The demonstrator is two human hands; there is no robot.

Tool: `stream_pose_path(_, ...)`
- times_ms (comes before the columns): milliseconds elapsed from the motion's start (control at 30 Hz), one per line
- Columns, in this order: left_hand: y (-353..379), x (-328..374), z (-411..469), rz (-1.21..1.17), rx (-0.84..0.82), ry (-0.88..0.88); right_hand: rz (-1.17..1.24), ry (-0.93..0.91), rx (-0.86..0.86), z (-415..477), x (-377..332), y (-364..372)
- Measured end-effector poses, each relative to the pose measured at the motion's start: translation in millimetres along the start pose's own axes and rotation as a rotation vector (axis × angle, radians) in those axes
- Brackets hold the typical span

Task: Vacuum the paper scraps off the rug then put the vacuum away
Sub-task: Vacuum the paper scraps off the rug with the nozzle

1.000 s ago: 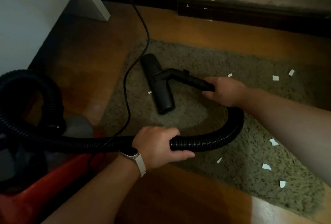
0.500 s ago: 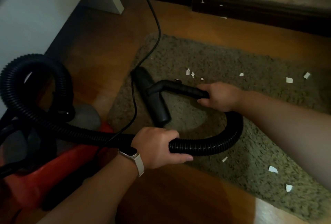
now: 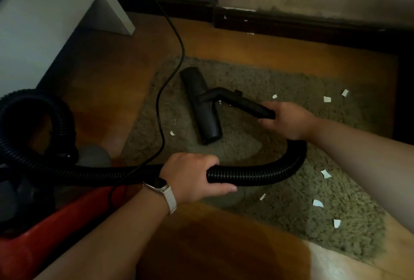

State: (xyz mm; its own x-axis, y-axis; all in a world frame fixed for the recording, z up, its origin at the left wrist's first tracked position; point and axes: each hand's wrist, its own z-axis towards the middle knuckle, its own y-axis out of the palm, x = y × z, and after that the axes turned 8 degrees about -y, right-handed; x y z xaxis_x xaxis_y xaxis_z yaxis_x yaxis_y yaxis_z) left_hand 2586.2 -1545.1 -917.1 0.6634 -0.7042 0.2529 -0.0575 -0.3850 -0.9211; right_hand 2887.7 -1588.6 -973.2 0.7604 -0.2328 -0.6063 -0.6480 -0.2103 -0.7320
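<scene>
On the shaggy rug (image 3: 280,82), the vacuum's black floor head (image 3: 202,109) lay flat, just left of the right hand (image 3: 289,120), which grasped the rigid tube (image 3: 244,103) joined to it. Nearer, the left hand (image 3: 192,176) was wrapped around the ribbed hose (image 3: 257,173) that curved between both hands. Mostly to their right lay scattered paper scraps (image 3: 326,173), one possibly beneath the tube, though blur obscured it.

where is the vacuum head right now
In the head view the vacuum head lies on the rug near its left edge, between the black cord and the right hand that grips its pipe.
</scene>
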Motion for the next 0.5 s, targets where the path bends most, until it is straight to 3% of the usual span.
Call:
stream_pose_path(200,-3,13,10,-0.022,0.013,0.018,0.09,0.119,0.093,-11,24,-12)
stream_pose_path(500,2,15,10,-0.016,-0.019,0.027,0.086,0.169,0.053,-12,33,-2)
